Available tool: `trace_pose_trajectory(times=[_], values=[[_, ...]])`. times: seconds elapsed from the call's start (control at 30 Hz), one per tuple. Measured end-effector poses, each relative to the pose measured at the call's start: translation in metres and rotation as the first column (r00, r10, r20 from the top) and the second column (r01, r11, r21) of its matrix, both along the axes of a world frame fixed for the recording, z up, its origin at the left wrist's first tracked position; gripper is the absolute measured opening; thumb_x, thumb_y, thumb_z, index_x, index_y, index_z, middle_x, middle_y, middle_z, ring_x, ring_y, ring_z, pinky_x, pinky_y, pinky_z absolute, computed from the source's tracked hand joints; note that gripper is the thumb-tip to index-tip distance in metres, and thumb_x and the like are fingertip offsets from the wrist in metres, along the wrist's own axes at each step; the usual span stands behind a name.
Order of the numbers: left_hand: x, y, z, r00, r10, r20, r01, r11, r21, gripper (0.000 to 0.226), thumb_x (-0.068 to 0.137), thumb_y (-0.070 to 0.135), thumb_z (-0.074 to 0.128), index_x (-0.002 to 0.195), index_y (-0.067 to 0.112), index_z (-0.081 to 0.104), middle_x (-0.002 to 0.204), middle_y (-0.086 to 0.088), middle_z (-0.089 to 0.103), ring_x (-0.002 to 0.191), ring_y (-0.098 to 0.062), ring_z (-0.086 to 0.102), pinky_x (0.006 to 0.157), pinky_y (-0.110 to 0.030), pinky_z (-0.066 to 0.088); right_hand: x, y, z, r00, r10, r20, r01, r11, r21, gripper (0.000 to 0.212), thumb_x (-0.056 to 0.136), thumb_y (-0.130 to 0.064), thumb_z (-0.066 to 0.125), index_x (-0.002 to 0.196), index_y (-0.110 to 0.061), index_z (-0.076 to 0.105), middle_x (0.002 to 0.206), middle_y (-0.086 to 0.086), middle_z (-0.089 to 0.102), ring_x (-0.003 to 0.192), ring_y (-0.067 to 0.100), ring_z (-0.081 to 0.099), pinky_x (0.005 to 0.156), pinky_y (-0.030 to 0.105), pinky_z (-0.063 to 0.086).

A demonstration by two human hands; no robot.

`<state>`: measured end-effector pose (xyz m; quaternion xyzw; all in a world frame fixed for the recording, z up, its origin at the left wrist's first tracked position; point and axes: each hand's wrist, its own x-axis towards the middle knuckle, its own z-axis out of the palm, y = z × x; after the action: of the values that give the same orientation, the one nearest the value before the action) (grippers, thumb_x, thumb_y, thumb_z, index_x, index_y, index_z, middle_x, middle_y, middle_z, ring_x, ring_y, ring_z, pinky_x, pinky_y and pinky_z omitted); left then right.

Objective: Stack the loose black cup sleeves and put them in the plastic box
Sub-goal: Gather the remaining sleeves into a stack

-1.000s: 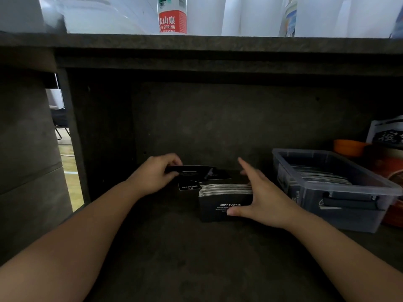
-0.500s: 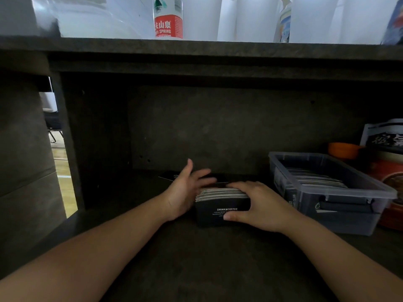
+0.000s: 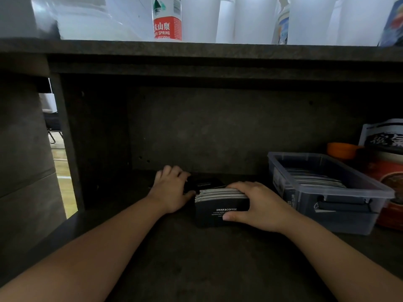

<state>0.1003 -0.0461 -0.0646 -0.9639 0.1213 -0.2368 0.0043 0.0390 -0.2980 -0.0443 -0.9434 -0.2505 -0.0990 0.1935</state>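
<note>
A stack [image 3: 220, 209] of black cup sleeves is stood on edge near the middle of a dark shelf [image 3: 196, 262], its near face printed DRINK&COFFEE. The stack is gripped by the right hand [image 3: 259, 207]: the fingers [image 3: 236, 187] are curled over its top edges and the thumb is pressed against the near face. Just behind and left of the stack, loose sleeves [image 3: 205, 184] are seen lying flat on the shelf. The left hand [image 3: 171, 189] is laid on these, palm down with the fingers bent; whether a sleeve is actually pinched cannot be told, since the fingertips are hidden in shadow. To the right, apart from the stack, a clear plastic box [image 3: 327, 216] is placed on the shelf, and a row of sleeves [image 3: 314, 180] is already held inside it. Behind the box an orange cup [image 3: 341, 150] and a printed bag [image 3: 386, 140] are found at the far right. On the desk [image 3: 196, 50] above the shelf, a red-labelled bottle [image 3: 166, 20] is stood among white cups [image 3: 250, 18].
</note>
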Motion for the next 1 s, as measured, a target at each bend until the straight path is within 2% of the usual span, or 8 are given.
trace_pose_trajectory(times=[0.07,0.13,0.23,0.53,0.7,0.83,0.93,1.0], values=[[-0.001,0.002,-0.001,1.0,-0.006,0.026,0.006,1.0,0.003,0.068,0.091,0.06,0.045,0.148,0.028,0.029,0.151,0.001,0.029,0.135,-0.021,0.024,0.109,-0.037,0.022,0.0,0.0,0.0,1.0,0.001,0.004,-0.001,1.0,-0.002,0.069,0.071,-0.064,0.07,0.131,-0.046,0.044,0.124,-0.021,0.052,0.117,0.001,0.043,0.099,0.03,0.042],[0.001,0.002,-0.002,0.994,-0.009,-0.109,0.009,1.0,-0.007,0.072,0.093,0.059,0.042,0.153,0.028,0.017,0.159,-0.001,0.018,0.143,-0.022,0.015,0.114,-0.039,0.016,0.0,0.0,0.0,1.0,0.001,0.002,-0.001,1.0,-0.004,0.068,0.071,-0.064,0.07,0.131,-0.046,0.044,0.124,-0.021,0.053,0.116,0.001,0.043,0.099,0.03,0.042],[0.003,0.0,-0.001,0.957,0.024,-0.289,-0.031,0.999,-0.021,0.07,0.094,0.059,0.039,0.153,0.026,0.019,0.152,-0.005,0.037,0.139,-0.024,0.03,0.11,-0.037,0.023,0.0,-0.001,0.0,1.0,0.008,-0.005,-0.008,1.0,0.007,0.067,0.07,-0.065,0.07,0.129,-0.047,0.045,0.121,-0.021,0.054,0.114,0.0,0.045,0.098,0.031,0.044],[-0.003,0.0,0.014,0.981,-0.081,-0.175,0.1,0.99,0.103,0.044,0.099,0.05,0.038,0.113,0.02,0.068,0.108,-0.006,0.068,0.1,-0.021,0.063,0.082,-0.031,0.045,-0.001,-0.002,0.001,1.0,0.013,-0.008,-0.012,0.999,0.038,0.065,0.069,-0.061,0.074,0.126,-0.044,0.049,0.119,-0.021,0.056,0.109,-0.003,0.049,0.095,0.027,0.046],[-0.007,0.0,0.02,0.994,-0.048,-0.098,0.062,0.986,0.152,0.021,0.099,0.022,0.044,0.111,0.011,0.059,0.109,-0.014,0.067,0.1,-0.031,0.064,0.079,-0.035,0.047,-0.003,-0.001,0.002,1.0,0.001,-0.024,0.0,0.999,0.043,0.072,0.068,-0.061,0.075,0.131,-0.045,0.044,0.123,-0.019,0.053,0.112,-0.002,0.048,0.098,0.029,0.046],[-0.008,0.016,0.019,0.992,-0.117,-0.048,0.11,0.984,-0.139,0.02,0.093,0.017,0.055,0.112,0.019,0.056,0.1,-0.007,0.068,0.092,-0.024,0.066,0.077,-0.035,0.053,-0.005,0.0,0.001,0.997,-0.035,-0.064,0.042,0.993,0.114,0.108,0.063,-0.059,0.08,0.145,-0.05,0.01,0.138,-0.011,0.045,0.125,0.006,0.043,0.105,0.032,0.041],[-0.01,0.027,0.027,0.982,-0.166,0.091,0.189,0.83,-0.525,0.011,0.09,0.02,0.067,0.099,0.024,0.063,0.081,0.005,0.069,0.074,-0.009,0.067,0.072,-0.03,0.056,-0.007,0.002,0.002,0.998,-0.03,-0.054,0.039,0.986,0.161,0.118,0.062,-0.055,0.083,0.145,-0.051,-0.001,0.148,-0.007,0.033,0.134,0.008,0.033,0.109,0.033,0.034],[-0.013,0.029,0.03,0.955,-0.295,-0.014,0.207,0.703,-0.68,0.01,0.09,0.014,0.066,0.091,0.024,0.065,0.076,0.001,0.071,0.07,-0.011,0.069,0.07,-0.028,0.058,-0.008,0.002,0.002,0.999,-0.029,-0.039,0.036,0.983,0.179,0.121,0.062,-0.054,0.084,0.145,-0.051,-0.004,0.154,-0.008,0.023,0.139,0.01,0.025,0.113,0.036,0.029]])
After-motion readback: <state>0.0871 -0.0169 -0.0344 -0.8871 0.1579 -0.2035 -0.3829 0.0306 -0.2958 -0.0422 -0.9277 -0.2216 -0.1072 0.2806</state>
